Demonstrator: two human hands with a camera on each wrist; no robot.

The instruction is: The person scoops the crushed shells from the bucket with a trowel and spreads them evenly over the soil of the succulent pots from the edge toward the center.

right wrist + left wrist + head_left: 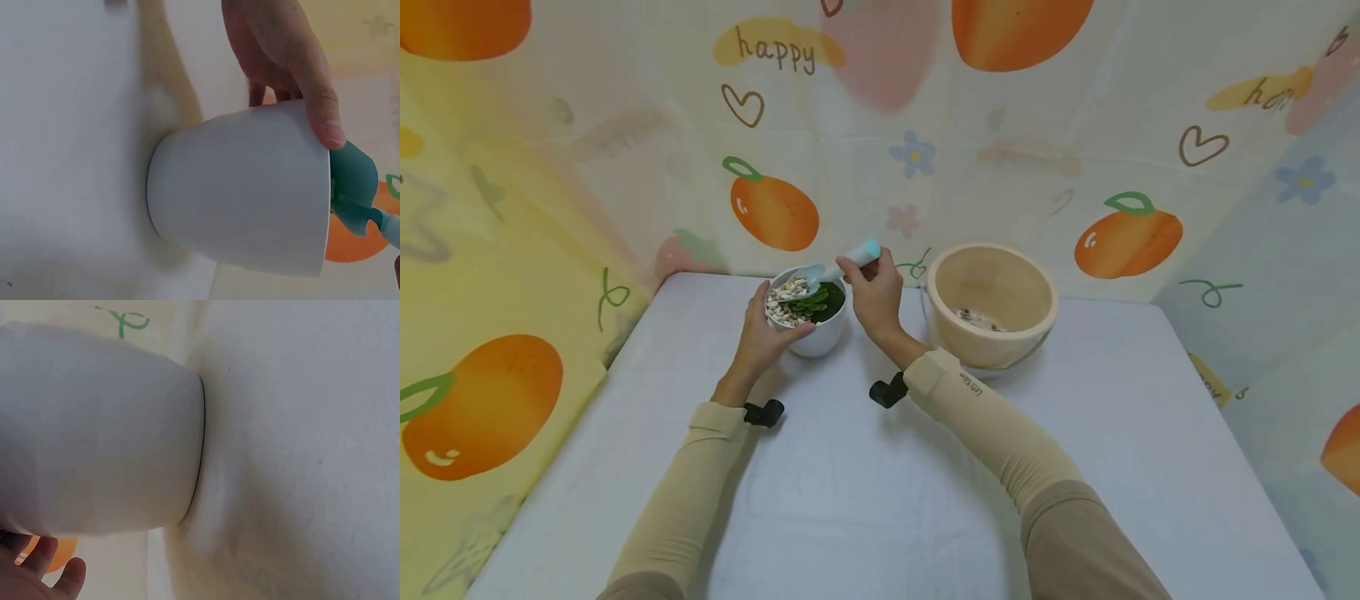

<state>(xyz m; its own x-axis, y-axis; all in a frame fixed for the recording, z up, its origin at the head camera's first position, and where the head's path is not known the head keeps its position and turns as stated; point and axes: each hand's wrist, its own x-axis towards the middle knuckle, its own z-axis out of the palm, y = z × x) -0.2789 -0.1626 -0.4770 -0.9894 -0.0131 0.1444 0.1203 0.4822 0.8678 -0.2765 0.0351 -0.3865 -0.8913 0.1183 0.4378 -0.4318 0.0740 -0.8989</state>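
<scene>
A white flower pot (817, 340) stands upright on the table, holding pale pebbles (782, 305), a green succulent (811, 305) and dark green cover at the right. My left hand (762, 335) grips the pot's left side, its thumb along the near rim; the left wrist view shows its fingers (74, 578) beside the wall. With my right hand (877, 298) I hold a small trowel (854, 257) by its pale blue handle. The trowel's translucent teal blade (355, 181) is tilted down over the pebbles inside the rim. Its tip is hard to make out.
Right of the pot stands a large cream bucket (992, 354) with a thin handle and some pebbles (977, 319) at its bottom. A white cloth covers the table (865, 500). Behind hangs a fruit-patterned curtain (865, 183), close to the table's back edge.
</scene>
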